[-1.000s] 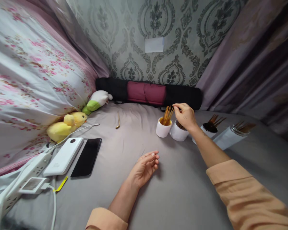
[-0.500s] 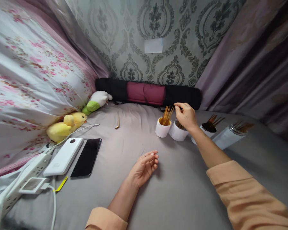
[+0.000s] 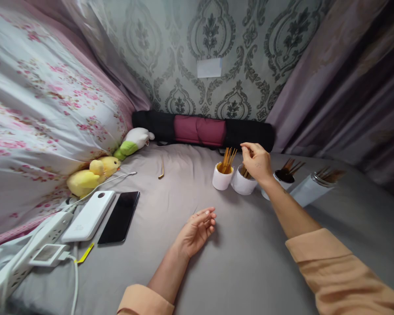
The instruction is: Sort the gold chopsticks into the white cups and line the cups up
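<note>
My right hand is pinched, thumb against fingertips, over the second white cup. Whatever lies in the pinch is too small or hidden to make out. Brown thin sticks show in that cup, partly behind my fingers. Just left of it stands another white cup with several yellowish sticks upright in it. Palm up on the grey sheet, my left hand rests with loosely curled, parted fingers and holds nothing. A thin bent gold-coloured rod lies farther back, touched by neither hand.
Right of my forearm are a white cup of dark sticks and a tilted taller white container of sticks. A power bank, phone, power strip and plush toys lie left. A black-and-maroon roll borders the back.
My right hand has shifted very slightly right and down, still pinched over the second cup. The camera view has tilted a little. My left hand stays in place.
</note>
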`<state>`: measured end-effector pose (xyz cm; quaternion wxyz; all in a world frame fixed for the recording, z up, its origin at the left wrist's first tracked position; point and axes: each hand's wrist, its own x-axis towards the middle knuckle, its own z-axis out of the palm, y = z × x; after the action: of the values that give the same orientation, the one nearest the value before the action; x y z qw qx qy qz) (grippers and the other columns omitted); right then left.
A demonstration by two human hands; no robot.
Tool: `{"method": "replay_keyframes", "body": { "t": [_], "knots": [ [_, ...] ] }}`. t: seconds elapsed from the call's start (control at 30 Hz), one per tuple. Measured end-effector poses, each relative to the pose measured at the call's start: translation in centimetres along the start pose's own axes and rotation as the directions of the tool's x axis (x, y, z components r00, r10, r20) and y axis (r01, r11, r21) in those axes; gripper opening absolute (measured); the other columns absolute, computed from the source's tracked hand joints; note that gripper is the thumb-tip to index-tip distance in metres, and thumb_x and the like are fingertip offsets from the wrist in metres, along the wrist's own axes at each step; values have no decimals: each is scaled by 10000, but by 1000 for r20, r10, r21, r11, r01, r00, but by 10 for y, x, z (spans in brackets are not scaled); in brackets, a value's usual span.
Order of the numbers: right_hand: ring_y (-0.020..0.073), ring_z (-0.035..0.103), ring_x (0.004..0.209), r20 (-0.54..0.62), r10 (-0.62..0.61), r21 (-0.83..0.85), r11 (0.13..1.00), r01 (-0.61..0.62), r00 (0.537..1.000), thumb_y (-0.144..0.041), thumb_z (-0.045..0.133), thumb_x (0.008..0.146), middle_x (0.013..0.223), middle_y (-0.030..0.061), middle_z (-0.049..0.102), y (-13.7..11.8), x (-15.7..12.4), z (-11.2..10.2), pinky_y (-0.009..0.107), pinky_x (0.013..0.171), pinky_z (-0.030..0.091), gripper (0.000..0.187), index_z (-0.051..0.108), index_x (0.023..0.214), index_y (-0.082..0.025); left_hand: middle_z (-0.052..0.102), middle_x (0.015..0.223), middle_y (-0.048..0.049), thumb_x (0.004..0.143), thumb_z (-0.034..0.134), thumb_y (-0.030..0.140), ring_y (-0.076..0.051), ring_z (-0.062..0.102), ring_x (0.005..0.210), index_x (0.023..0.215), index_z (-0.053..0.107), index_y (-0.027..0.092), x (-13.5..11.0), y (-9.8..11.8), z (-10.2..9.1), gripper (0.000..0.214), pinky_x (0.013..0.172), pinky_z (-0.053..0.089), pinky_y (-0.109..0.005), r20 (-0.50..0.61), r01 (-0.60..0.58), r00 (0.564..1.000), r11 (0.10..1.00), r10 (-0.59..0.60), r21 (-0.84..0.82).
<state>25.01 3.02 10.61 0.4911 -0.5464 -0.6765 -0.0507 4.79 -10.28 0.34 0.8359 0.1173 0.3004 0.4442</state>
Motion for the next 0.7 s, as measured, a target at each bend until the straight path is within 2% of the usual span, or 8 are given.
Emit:
{"method": "replay_keyframes", "body": {
  "t": [0.23, 0.37, 0.53, 0.7],
  "knots": [
    [181, 589, 734, 19, 86, 112, 990, -88, 996, -350, 401, 833, 893, 74, 635, -17, -21, -4, 319, 675, 455, 280, 609, 944, -199, 591, 801, -51, 721, 622, 169, -77, 553, 647, 982, 574, 100, 0, 0, 0, 273, 562, 444, -183, 2, -7, 1000, 1000, 7, 4],
    [176, 596, 698, 42, 154, 199, 967, -159, 987, -384, 405, 832, 854, 70, 647, -32, -38, -3, 308, 641, 462, 291, 603, 933, -196, 589, 797, -46, 721, 622, 167, -75, 556, 648, 980, 573, 104, 1, -1, -1, 270, 567, 445, -182, 16, -10, 1000, 1000, 10, 1],
    [148, 595, 638, 121, 220, 319, 915, -247, 968, -409, 410, 827, 779, 58, 646, -48, -59, 2, 270, 603, 462, 308, 595, 905, -175, 589, 795, -49, 722, 619, 163, -78, 556, 645, 964, 580, 101, 2, -2, -2, 254, 560, 448, -181, 2, -16, 1000, 1000, 16, 7],
    [115, 565, 532, 265, 302, 382, 839, -388, 916, -425, 407, 820, 700, 47, 629, -52, -90, 17, 224, 522, 444, 338, 592, 872, -146, 590, 782, -44, 719, 619, 149, -73, 553, 633, 948, 586, 96, 2, -1, 0, 237, 554, 446, -174, -13, -13, 1000, 1000, 13, 7]
  ]
}}
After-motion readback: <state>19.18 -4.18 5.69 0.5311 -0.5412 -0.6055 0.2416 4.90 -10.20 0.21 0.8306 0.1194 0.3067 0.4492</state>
